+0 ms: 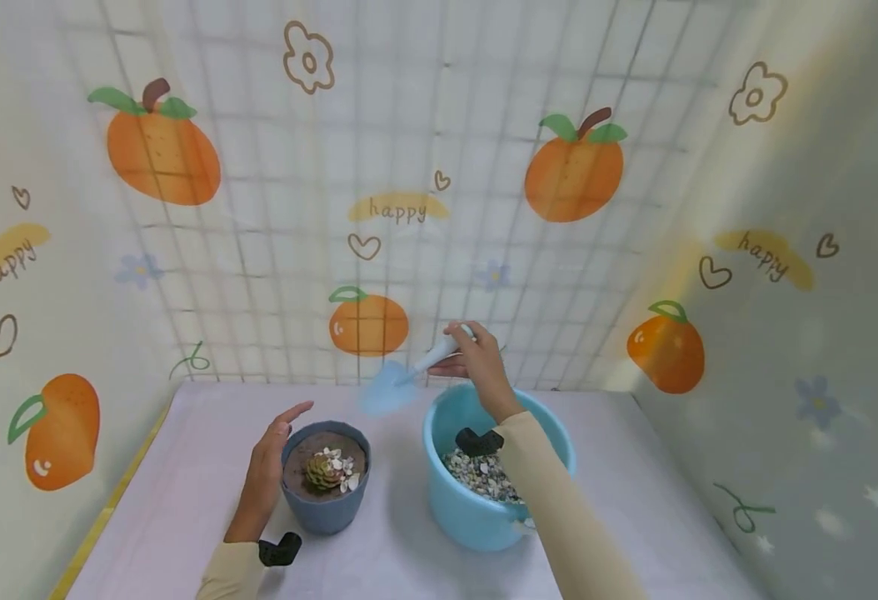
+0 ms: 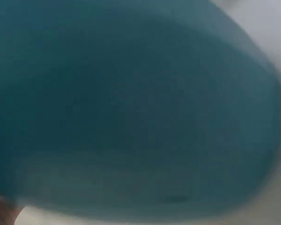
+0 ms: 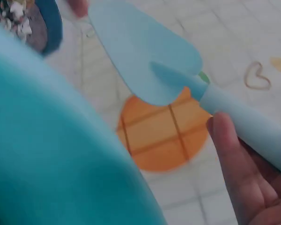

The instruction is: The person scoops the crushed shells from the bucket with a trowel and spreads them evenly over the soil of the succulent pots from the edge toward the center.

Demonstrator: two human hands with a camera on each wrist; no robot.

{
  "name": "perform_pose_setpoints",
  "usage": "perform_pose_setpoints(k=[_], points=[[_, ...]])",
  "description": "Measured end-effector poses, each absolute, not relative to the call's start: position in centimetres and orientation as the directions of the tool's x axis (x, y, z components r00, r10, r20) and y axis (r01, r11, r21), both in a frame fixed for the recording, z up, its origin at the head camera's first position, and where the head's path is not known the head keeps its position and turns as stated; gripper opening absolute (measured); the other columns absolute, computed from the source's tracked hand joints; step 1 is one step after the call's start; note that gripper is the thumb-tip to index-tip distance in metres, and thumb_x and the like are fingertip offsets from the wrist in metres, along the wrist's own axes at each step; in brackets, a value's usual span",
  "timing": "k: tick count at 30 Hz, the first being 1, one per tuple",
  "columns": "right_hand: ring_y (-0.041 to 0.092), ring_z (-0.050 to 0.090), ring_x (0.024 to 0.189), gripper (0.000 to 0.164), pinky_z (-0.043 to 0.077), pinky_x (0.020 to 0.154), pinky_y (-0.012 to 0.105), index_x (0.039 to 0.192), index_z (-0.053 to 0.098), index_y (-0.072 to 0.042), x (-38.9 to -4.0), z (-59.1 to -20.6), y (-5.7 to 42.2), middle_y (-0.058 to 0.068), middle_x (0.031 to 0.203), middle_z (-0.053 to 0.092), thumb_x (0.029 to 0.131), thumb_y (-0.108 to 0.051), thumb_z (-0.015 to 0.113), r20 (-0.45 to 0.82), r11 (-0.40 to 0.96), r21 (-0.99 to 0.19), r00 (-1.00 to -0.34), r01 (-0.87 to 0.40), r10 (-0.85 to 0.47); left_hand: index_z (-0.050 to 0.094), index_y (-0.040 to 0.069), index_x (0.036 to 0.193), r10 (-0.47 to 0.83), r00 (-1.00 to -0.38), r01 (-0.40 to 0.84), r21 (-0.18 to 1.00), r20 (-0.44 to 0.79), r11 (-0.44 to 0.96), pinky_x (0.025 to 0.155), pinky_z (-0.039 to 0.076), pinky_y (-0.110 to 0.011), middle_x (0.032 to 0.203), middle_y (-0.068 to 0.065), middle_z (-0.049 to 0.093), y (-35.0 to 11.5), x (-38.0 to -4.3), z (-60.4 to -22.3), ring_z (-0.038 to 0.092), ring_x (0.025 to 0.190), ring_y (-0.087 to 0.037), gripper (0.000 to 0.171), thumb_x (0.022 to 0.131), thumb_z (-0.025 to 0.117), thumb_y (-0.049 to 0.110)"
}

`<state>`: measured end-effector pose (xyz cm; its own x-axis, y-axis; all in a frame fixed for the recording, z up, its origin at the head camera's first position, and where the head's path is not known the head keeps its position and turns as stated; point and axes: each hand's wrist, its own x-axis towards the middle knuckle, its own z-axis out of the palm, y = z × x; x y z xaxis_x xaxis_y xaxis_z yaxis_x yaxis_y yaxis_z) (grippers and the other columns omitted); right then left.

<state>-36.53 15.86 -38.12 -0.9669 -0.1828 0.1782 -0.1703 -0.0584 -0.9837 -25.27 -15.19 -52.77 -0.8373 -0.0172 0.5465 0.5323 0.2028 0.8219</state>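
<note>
My right hand [image 1: 481,364] grips the handle of a light blue garden trowel [image 1: 390,387], held above the far left of a light blue bucket [image 1: 476,527]. The trowel's blade [image 3: 136,51] points left and shows a bare face in the right wrist view. Gravel [image 1: 472,477] lies inside the bucket. My left hand [image 1: 262,468] rests along the left side of a blue-grey flowerpot [image 1: 326,515], fingers extended. In the pot, a succulent [image 1: 322,472] sits in brown soil, with white stones [image 1: 348,482] on its right side. The pot's wall [image 2: 140,112] fills the left wrist view.
A pale cloth [image 1: 379,567] covers the table. Behind it stands a wire grid with a sheer curtain [image 1: 401,267] printed with oranges. More printed curtain [image 1: 769,350] closes the right side. A yellow strip [image 1: 102,521] edges the table's left side.
</note>
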Motion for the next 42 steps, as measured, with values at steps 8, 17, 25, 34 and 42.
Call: perform_pose_setpoints(k=[8, 17, 25, 34, 42], points=[[0.034, 0.070, 0.071, 0.048, 0.056, 0.063, 0.047, 0.126, 0.052, -0.004, -36.3, -36.8, 20.9, 0.033, 0.099, 0.066, 0.101, -0.044, 0.051, 0.285, 0.038, -0.957, -0.955, -0.289, -0.086, 0.047, 0.009, 0.145, 0.113, -0.709, 0.699, 0.671, 0.696, 0.249, 0.111, 0.025, -0.040, 0.148, -0.011, 0.043, -9.6, -25.3, -47.0, 0.033, 0.139, -0.027, 0.043, 0.107, 0.027, 0.015], [0.038, 0.067, 0.062, 0.050, 0.055, 0.057, 0.047, 0.121, 0.055, -0.004, -35.8, -37.4, 24.2, 0.031, 0.093, 0.067, 0.098, -0.048, 0.055, 0.296, 0.173, -0.940, -0.955, -0.293, -0.007, 0.046, 0.017, 0.147, 0.246, -0.744, 0.666, 0.718, 0.621, 0.203, 0.104, 0.023, -0.066, 0.155, -0.005, 0.033, -3.2, -25.2, -46.2, 0.025, 0.143, -0.025, 0.043, 0.105, 0.037, 0.022], [0.036, 0.066, 0.059, 0.050, 0.056, 0.057, 0.044, 0.122, 0.054, -0.005, -35.8, -39.6, 25.7, 0.029, 0.090, 0.068, 0.098, -0.049, 0.054, 0.269, 0.292, -0.920, -0.963, -0.263, -0.021, 0.042, 0.026, 0.149, 0.318, -0.796, 0.579, 0.801, 0.515, 0.150, 0.103, 0.020, -0.069, 0.161, 0.002, 0.017, -0.4, -25.6, -48.1, 0.012, 0.146, -0.023, 0.044, 0.105, 0.040, 0.031], [0.034, 0.065, 0.063, 0.047, 0.055, 0.058, 0.043, 0.112, 0.062, -0.010, -35.5, -41.5, 25.7, 0.014, 0.082, 0.069, 0.095, -0.053, 0.057, 0.229, 0.413, -0.880, -0.971, -0.234, -0.063, 0.040, 0.015, 0.147, 0.357, -0.860, 0.419, 0.904, 0.364, 0.089, 0.108, 0.020, -0.061, 0.162, -0.009, 0.008, 0.6, -25.4, -49.4, 0.009, 0.147, -0.029, 0.045, 0.104, 0.046, 0.028], [0.031, 0.065, 0.060, 0.047, 0.055, 0.057, 0.041, 0.112, 0.065, -0.011, -35.5, -42.1, 25.3, 0.012, 0.074, 0.067, 0.094, -0.054, 0.058, 0.231, 0.486, -0.828, -0.960, -0.279, -0.158, 0.035, 0.022, 0.138, 0.323, -0.882, 0.361, 0.932, 0.343, -0.002, 0.106, 0.029, -0.052, 0.153, -0.011, 0.026, 1.8, -25.9, -51.8, 0.026, 0.139, -0.025, 0.034, 0.105, 0.042, 0.027]])
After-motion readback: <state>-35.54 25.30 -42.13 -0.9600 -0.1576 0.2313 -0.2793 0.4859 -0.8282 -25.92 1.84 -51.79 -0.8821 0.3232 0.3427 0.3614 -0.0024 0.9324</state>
